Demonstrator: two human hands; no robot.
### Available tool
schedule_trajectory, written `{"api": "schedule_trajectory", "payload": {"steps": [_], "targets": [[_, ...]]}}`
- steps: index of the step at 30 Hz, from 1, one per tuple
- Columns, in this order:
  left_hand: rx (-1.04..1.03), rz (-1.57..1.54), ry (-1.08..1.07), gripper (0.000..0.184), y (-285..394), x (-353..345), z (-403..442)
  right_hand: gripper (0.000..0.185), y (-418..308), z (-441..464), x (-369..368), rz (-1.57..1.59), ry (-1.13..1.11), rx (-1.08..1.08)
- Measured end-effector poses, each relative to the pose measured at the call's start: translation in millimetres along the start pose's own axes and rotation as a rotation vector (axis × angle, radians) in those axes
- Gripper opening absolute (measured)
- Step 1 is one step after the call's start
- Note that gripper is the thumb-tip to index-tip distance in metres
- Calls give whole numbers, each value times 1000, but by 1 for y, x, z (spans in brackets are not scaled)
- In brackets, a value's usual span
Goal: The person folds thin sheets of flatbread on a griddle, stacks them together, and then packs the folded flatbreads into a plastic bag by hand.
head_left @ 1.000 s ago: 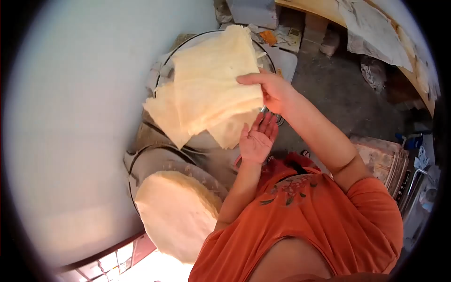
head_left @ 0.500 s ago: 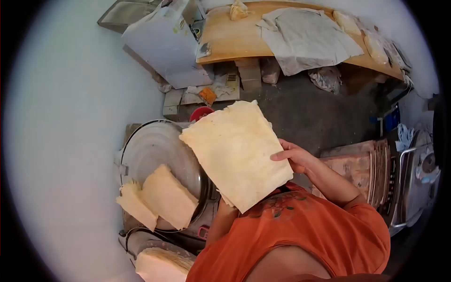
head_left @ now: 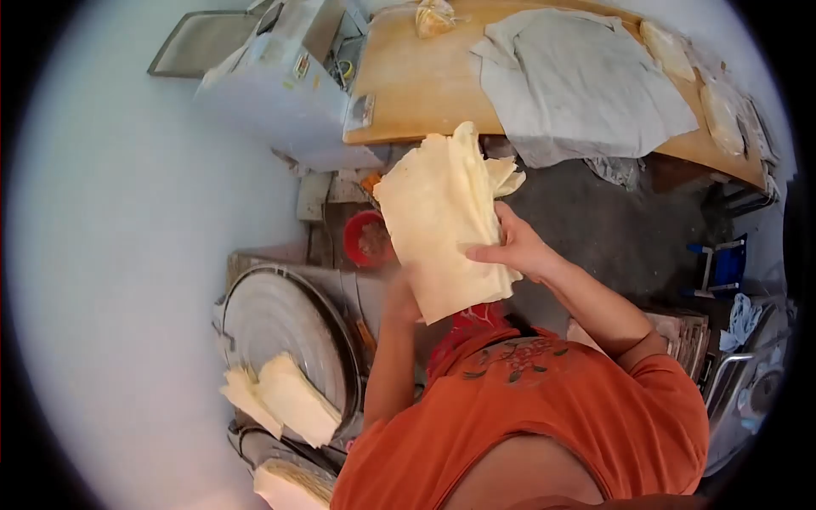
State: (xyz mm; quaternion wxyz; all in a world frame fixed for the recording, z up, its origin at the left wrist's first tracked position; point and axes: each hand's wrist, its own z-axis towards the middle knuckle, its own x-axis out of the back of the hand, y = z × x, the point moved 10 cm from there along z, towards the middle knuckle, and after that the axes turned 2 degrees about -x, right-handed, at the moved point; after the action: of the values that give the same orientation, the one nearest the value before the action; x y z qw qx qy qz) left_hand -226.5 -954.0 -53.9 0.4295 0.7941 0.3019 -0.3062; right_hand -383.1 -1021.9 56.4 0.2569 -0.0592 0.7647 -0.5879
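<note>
Head view: pale sheets (head_left: 438, 225) are held before the orange shirt (head_left: 544, 412), clasped at the right edge by the right hand (head_left: 522, 248), thumb on top; the left hand (head_left: 403, 293) is blurred at their lower left, its grip impossible to tell.

Left hand blurred, other bits covered or cropped.
From my end, the left hand (head_left: 399, 293) smears beside the sheet stack (head_left: 442, 229), can't read its grip; the right hand (head_left: 517, 248) has fingers mostly hidden behind it. Red bowl (head_left: 351, 244): contents too small for me to name. Pale pile (head_left: 285, 488) cut by bottom edge, wooden table (head_left: 421, 93) by top.
</note>
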Motion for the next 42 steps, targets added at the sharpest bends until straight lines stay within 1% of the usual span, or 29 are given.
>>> {"api": "schedule_trajectory", "payload": {"steps": [1, 2, 4, 5, 6, 8, 9, 10, 11, 13, 14, 16, 17, 18, 20, 21, 22, 24, 25, 27, 29, 32, 33, 35, 37, 38, 40, 42], "targets": [[64, -56, 117, 60, 5, 6, 15, 61, -7, 15, 0, -55, -74, -20], [65, -41, 105, 60, 13, 11, 35, 61, -18, 33, 9, -53, -65, -4], [-34, -38, 37, 59, 41, 22, 82, 54, -20, 63, 9, 181, -234, -208], [-13, -69, 71, 61, 51, 30, 100, 49, -18, 78, 17, 223, -244, -234], [-1, -63, 71, 61, 65, 23, 112, 49, -28, 92, 21, 230, -234, -233], [76, -115, -32, 62, 94, -10, 137, 52, -57, 122, 25, 98, -249, -156], [48, -80, 27, 59, 109, -20, 144, 52, -62, 135, 25, 127, -309, -142], [50, -63, 28, 59, 122, -23, 159, 52, -71, 150, 30, 138, -308, -129], [27, -41, -25, 58, 137, -26, 172, 53, -80, 161, 29, 134, -349, -85], [12, -2, -159, 54, 158, -53, 188, 55, -102, 183, 27, 173, -408, -9], [18, 10, -149, 54, 164, -61, 194, 55, -98, 196, 32, 189, -407, -5], [-15, -53, -162, 49, 176, -85, 204, 55, -100, 226, 45, 106, -362, 119], [-54, 39, 72, 46, 182, -81, 211, 54, -107, 233, 54, 76, -310, 123], [-63, 36, 78, 46, 184, -89, 220, 54, -112, 242, 54, 77, -321, 121], [-134, 241, 247, 48, 195, -87, 232, 52, -115, 262, 69, 87, -198, 68], [-71, 167, 290, 43, 192, -88, 233, 51, -126, 269, 71, 184, -191, 104], [-88, 165, 298, 43, 196, -93, 241, 51, -135, 275, 74, 185, -209, 106], [-196, 229, 242, 45, 209, -110, 257, 56, -154, 289, 83, 6, -176, 134], [-247, 262, 211, 46, 214, -119, 265, 59, -159, 296, 86, -88, -197, 96], [-346, 324, 145, 49, 220, -139, 286, 59, -168, 308, 93, -96, -224, 112], [-398, 357, 124, 51, 224, -151, 302, 59, -175, 320, 98, -97, -245, 122], [-431, 143, -128, 46, 224, -185, 317, 62, -180, 335, 97, -102, -293, 123], [-501, 219, -211, 46, 233, -220, 310, 63, -181, 339, 96, -101, -310, 125], [-559, 294, -189, 46, 242, -237, 309, 64, -186, 347, 92, -95, -342, 122], [-595, 332, -85, 46, 248, -222, 313, 66, -189, 352, 87, -184, -383, 103], [-612, 349, -45, 46, 249, -213, 315, 66, -184, 357, 86, -177, -396, 99], [-628, 379, 22, 45, 252, -200, 317, 66, -179, 366, 80, 63, -447, 140], [-641, 405, 64, 45, 254, -193, 319, 63, -175, 371, 76, 73, -463, 132]]}}
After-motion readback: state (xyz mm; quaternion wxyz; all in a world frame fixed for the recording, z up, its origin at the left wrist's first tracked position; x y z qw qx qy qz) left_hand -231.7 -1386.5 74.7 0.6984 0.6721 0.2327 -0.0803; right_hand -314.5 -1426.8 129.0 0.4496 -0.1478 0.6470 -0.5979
